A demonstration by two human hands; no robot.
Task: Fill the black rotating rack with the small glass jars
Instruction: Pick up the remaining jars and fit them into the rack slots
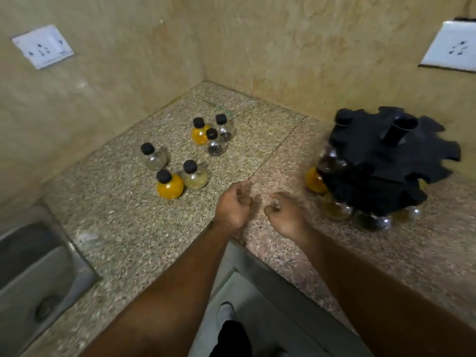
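Observation:
The black rotating rack stands at the right of the stone counter, blurred, with several round jars hanging in its slots, among them an orange-filled one. Several loose small glass jars with black caps stand on the counter's left part: an orange jar, a pale yellow jar, a clear jar, and a farther trio around an orange jar. My left hand and my right hand hover side by side over the counter between jars and rack, fingers loosely curled, holding nothing.
A steel sink lies at the lower left. Two walls meet behind the counter, each with a white socket plate. The counter's front edge runs diagonally below my arms, with floor and a foot beneath.

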